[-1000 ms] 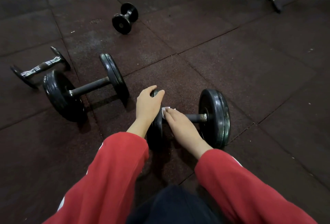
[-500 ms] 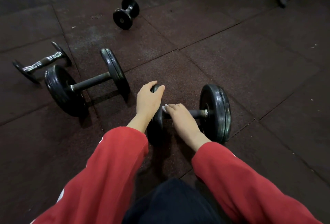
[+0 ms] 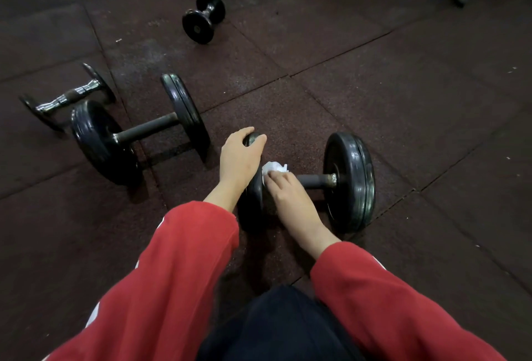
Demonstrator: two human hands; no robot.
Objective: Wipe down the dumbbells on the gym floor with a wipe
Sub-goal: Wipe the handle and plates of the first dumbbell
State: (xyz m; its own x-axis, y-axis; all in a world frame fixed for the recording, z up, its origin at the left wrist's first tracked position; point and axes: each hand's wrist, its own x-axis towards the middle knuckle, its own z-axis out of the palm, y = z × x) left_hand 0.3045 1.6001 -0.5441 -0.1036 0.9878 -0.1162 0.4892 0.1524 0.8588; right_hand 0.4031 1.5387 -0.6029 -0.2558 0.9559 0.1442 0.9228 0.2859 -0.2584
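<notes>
Item: near dumbbell (image 3: 349,182), black plates, lying on the rubber floor (image 3: 403,101) just ahead of my knees.

My left hand (image 3: 239,159): fingers curled over the top rim of its left plate, gripping it.

My right hand (image 3: 288,190): fingers closed around a crumpled white wipe (image 3: 275,167), pressed where the bar meets that same plate; the rest of the bar runs bare to the right plate.

Second dumbbell (image 3: 138,130): to my left, apart from the first, untouched.

Chrome-handled dumbbell (image 3: 66,98): just behind it, its near plate close against it; touching or not, I cannot tell.

Small dumbbell (image 3: 203,16): farther off, alone.

Both sleeves red (image 3: 172,274).
</notes>
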